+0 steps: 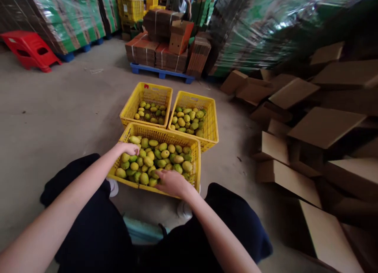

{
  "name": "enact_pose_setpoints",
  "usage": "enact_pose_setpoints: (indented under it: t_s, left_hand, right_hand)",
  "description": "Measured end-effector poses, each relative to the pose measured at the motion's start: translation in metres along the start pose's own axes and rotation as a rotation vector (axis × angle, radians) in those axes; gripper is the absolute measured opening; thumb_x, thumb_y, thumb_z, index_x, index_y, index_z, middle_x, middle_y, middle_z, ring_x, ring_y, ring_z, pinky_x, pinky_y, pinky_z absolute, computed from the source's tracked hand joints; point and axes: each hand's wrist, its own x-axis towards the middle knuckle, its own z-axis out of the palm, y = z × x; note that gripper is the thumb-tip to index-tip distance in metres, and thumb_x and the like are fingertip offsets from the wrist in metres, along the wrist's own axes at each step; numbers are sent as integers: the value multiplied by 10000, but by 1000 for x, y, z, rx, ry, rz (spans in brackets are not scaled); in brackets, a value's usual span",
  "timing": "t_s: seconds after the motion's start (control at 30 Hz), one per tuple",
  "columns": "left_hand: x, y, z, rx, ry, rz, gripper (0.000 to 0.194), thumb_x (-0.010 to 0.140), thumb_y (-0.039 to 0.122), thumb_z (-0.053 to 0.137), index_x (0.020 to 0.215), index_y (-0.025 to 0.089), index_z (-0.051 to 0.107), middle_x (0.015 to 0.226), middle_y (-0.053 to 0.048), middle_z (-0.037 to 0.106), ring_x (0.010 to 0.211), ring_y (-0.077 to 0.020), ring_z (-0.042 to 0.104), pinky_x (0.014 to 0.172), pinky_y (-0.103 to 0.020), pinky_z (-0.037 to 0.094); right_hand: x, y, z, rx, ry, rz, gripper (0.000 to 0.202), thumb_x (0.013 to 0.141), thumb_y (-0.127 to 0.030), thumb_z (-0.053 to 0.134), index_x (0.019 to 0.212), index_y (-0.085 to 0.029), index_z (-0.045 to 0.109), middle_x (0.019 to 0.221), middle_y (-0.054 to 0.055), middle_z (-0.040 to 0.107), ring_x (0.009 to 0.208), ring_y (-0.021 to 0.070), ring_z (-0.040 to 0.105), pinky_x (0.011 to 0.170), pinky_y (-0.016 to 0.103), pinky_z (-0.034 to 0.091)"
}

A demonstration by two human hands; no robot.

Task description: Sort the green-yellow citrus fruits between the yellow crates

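Observation:
Yellow-green fruits that look like lemons [148,161] fill the near yellow crate [198,163], which stands on the floor in front of my knees. My left hand [130,148] is over the crate's left side with its fingers curled in. Whatever it may hold is hidden. Low over the near side, my right hand [171,181] has its fingers stretched out and apart, the tips against the fruit. No fruit shows gripped in it.
Behind stand a left crate [122,116] and a right crate [216,127], both holding fruit. Cardboard boxes [325,127] lie piled at right. Flattened cartons sit on a blue pallet [162,73]; a person [178,1] stands beyond. A red stool [32,50] is at left.

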Motion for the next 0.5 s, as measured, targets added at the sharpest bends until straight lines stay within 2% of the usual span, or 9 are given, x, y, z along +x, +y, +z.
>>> enact_pose_setpoints:
  t_s: [0.07,0.17,0.27,0.4,0.5]
  left_hand:
    - [11,-6,12,59,56,-41,197,689,158,618,867,186,698,925,-74,730,961,-270,669,899,-395,518]
    - [32,-14,22,173,182,-84,291,758,120,585,1034,147,671,1185,-143,661,1197,-313,563,1047,-437,414]
    - [61,-22,17,254,263,-152,409,782,71,554,1187,103,601,1350,-224,536,1304,-359,456,1095,-496,342]
    - [98,-32,11,287,267,-255,480,779,97,623,1253,98,552,1352,-257,514,1280,-387,461,1048,-549,368]
    - [114,-38,15,286,255,-309,494,804,194,694,1272,113,556,1383,-210,511,1283,-359,471,1054,-553,378]
  right_hand:
    - [-5,1,5,-319,-54,71,294,770,-207,708,1053,-131,684,1093,216,726,1046,353,683,889,465,493]
    - [-7,1,13,-388,-76,153,278,781,-118,658,1049,-47,675,1057,311,703,1011,402,691,819,495,503]
    - [-5,-2,21,-404,-86,62,370,808,-127,630,1169,-47,637,1075,290,702,1035,368,683,847,468,497]
    - [-3,-5,30,-417,-151,-132,451,844,-225,633,1263,-63,595,1039,246,720,996,332,692,831,443,525]
    - [0,-2,37,-437,-142,-75,401,855,-192,605,1226,-39,625,1039,270,713,1000,347,692,828,463,533]
